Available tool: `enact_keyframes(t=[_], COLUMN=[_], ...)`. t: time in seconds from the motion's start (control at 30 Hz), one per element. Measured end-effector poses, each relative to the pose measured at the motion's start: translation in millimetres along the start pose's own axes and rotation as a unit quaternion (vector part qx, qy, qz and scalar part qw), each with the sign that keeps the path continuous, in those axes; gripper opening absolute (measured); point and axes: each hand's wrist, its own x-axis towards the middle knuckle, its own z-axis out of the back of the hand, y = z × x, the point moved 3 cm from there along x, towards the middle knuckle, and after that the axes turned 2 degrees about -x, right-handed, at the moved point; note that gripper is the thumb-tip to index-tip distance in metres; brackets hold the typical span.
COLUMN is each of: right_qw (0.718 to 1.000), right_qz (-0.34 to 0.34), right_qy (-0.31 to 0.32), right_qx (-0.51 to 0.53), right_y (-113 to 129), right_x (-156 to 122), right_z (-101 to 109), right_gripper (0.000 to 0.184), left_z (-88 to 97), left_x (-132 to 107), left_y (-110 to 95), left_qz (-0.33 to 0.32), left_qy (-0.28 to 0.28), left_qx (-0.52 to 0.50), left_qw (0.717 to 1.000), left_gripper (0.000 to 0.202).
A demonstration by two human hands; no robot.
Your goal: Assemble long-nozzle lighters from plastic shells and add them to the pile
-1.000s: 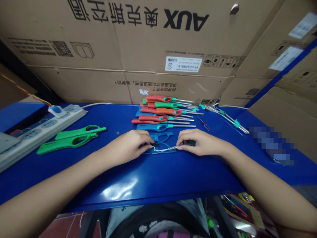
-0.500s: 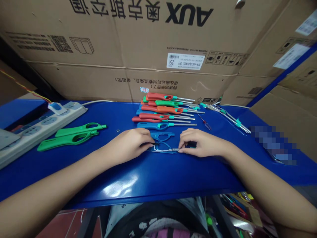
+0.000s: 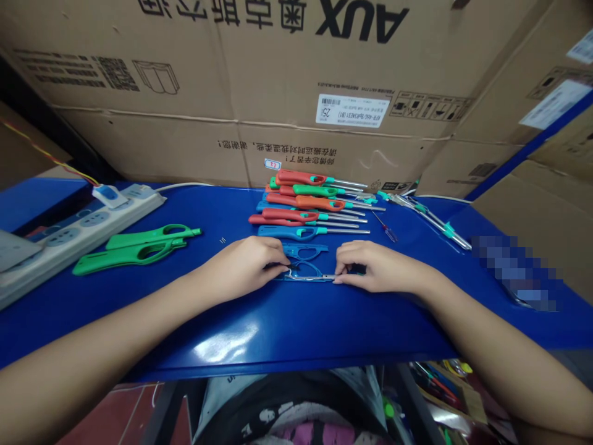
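Note:
Between my hands lies an opened blue lighter casing half (image 3: pixel 317 269) with a white wire (image 3: pixel 296 275) along it. My left hand (image 3: pixel 254 266) pinches at the casing's left end, on a small dark part and the wire; the fingers hide most of it. My right hand (image 3: pixel 365 267) is closed on a thin metal tube (image 3: pixel 328 277) at the casing's right end. The other blue casing half (image 3: pixel 308 251) lies just behind. Beyond it is a stack of assembled red, orange, green and blue long-nosed lighters (image 3: pixel 296 232).
Green casing halves (image 3: pixel 134 253) and small screws (image 3: pixel 223 240) lie to the left, beside a white power strip (image 3: pixel 92 228). A screwdriver (image 3: pixel 390 233) and loose metal tubes (image 3: pixel 435 222) are at right, near a pixelated object (image 3: pixel 516 272). A cardboard box (image 3: pixel 278 117) stands behind.
The view has shifted slightly. The white wire now lies closer along the blue casing, and the metal tube has come up a little at the right. Both hands keep their grip.

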Motion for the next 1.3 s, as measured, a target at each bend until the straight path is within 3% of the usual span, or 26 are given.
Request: enact_keyframes(t=[0.13, 0.3, 0.53, 0.83, 1.3], right_qw=[0.999, 0.987, 0.965, 0.973, 0.985], right_qz=[0.002, 0.022, 0.005, -0.050, -0.094], right_qy=[-0.009, -0.026, 0.018, 0.016, 0.010], right_qx=[-0.034, -0.154, -0.262, -0.223, -0.147], right_y=[0.6, 7.1, 17.3, 15.7, -3.8], right_x=[0.8, 3.1, 4.8, 4.5, -5.2], right_z=[0.4, -1.3, -9.5, -5.8, 3.3], right_gripper=[0.010, 0.022, 0.021, 0.017, 0.012], left_z=[-4.6, -8.4, -9.6, -9.2, -15.6], left_x=[-0.3, -0.6, -0.6, -0.5, -1.5], left_y=[-0.6, -3.9, -7.6, -9.0, -25.7], left_qz=[0.003, -0.002, 0.002, 0.002, -0.024], left_qy=[-0.019, -0.036, -0.015, -0.017, 0.004], left_qx=[-0.012, 0.002, 0.045, 0.062, 0.190], left_qw=[1.000, 0.999, 0.999, 0.998, 0.982], left_gripper=[0.017, 0.019, 0.018, 0.020, 0.033])
